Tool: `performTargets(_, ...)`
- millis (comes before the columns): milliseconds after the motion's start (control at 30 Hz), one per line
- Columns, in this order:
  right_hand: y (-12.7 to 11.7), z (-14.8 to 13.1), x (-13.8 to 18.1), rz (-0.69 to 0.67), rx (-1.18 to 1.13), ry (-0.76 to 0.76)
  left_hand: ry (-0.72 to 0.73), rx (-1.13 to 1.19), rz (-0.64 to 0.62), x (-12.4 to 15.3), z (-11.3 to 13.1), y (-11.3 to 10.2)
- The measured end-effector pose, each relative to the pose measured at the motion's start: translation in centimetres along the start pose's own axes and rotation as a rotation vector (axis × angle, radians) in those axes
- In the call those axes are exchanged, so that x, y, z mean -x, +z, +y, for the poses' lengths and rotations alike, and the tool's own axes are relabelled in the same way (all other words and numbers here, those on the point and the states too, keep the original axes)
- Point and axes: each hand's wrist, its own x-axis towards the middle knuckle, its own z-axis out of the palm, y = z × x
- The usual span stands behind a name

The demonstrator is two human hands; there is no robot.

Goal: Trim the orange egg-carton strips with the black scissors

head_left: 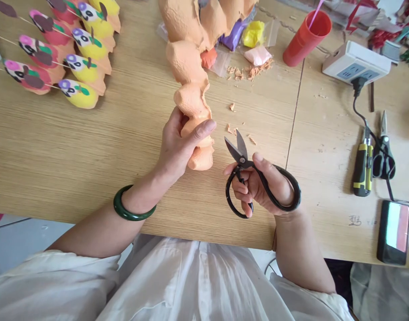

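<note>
My left hand (179,147) is closed around a strip of bumpy orange moulded material (189,96), its thumb lying across the near end. Several rounded humps run along this strip, and its right edge looks ragged. More of the same orange humped material reaches up to the top of the view. In my right hand (258,187) is a pair of black-handled scissors (242,158), fingers through the loops. Their blades stand apart, pointing up and left, just right of the strip and not touching it. Small orange scraps (252,140) lie on the table beyond the blades.
Rows of painted red and yellow figures (80,93) stand at the upper left. Bags of coloured clay (253,34), a red cup (306,38) and a power strip (356,62) sit at the back. At right lie a yellow-black cutter (362,169), other scissors (384,156) and a phone (393,232).
</note>
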Motion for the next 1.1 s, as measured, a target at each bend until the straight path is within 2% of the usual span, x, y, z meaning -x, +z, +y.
performTargets(167, 0.3, 0.1, 0.3, -0.048, 0.051, 0.003, -0.041, 0.016, -0.041, 0.0, -0.1, 0.1)
performTargets(233, 0.4, 0.4, 0.5, 0.028, 0.148, -0.037, -0.049, 0.018, -0.035, 0.0, -0.2, 0.1)
performTargets(367, 0.9, 1.3, 0.8, 0.253, 0.512, -0.165, -0.017, 0.031, -0.02, 0.0, -0.4, 0.2)
performTargets(467, 1.4, 1.8, 0.9, 0.291, 0.685, -0.193, 0.017, 0.015, -0.032, 0.2, -0.6, 0.3)
performTargets(733, 2.0, 1.9, 0.9, 0.32, 0.808, -0.183, -0.001, 0.029, -0.12, 1.0, -0.4, 0.4)
performTargets(933, 1.8, 0.9, 1.8, 0.321, 0.985, -0.134, 0.057, 0.024, 0.01, 0.3, -0.3, 0.3)
performTargets(1033, 1.6, 1.0, 1.6, 0.432, 0.955, -0.201, 0.004, 0.068, 0.028, -0.1, -0.5, 0.2)
performTargets(1100, 1.4, 1.2, 1.4, 0.47, 0.922, -0.246, -0.081, 0.131, 0.015, -0.3, -0.4, 0.3)
